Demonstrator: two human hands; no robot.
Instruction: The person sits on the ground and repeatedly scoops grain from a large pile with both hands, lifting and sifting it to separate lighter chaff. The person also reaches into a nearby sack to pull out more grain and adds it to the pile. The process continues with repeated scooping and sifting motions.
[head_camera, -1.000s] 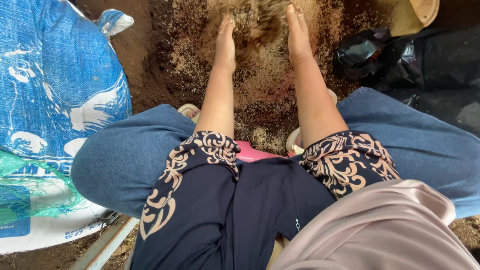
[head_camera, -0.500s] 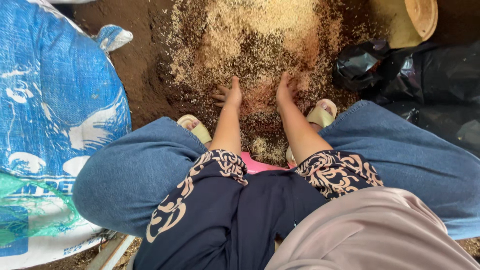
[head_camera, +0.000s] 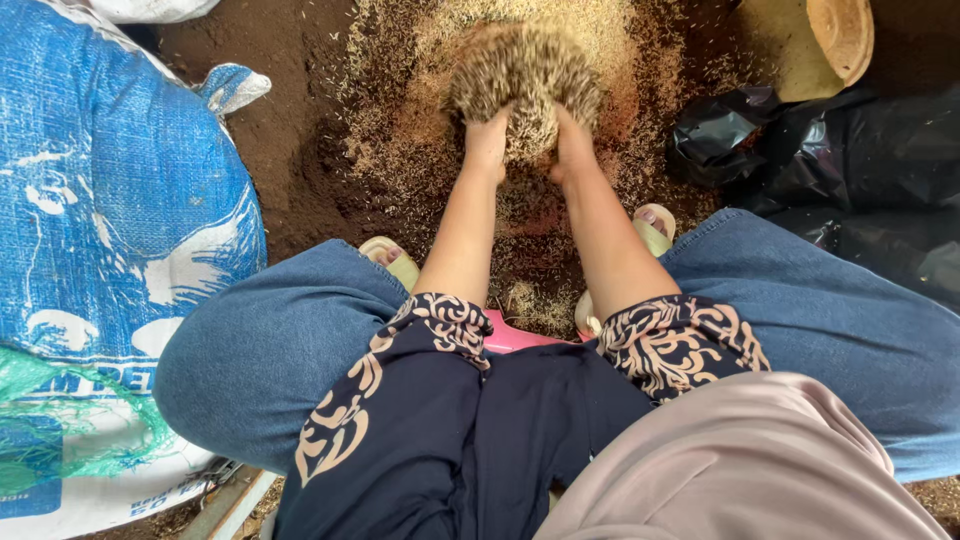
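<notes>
Upper centre of the frame: the left hand (head_camera: 487, 143) and right hand (head_camera: 572, 145) are cupped side by side, palms facing, and lift a clump of husk mix (head_camera: 524, 70) above the husk pile (head_camera: 420, 130) on the dark soil (head_camera: 290, 140). Fingers are buried in the clump; their spread cannot be determined. Cupping limits spillage. A blue woven sack (head_camera: 110, 250) lies at left and black plastic bags (head_camera: 840, 150) at right, both beside the pile.

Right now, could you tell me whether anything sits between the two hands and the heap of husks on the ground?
Nothing visible does. The left hand and right hand already press against a scooped clump of husks, above the husk heap on the dark soil.
</notes>
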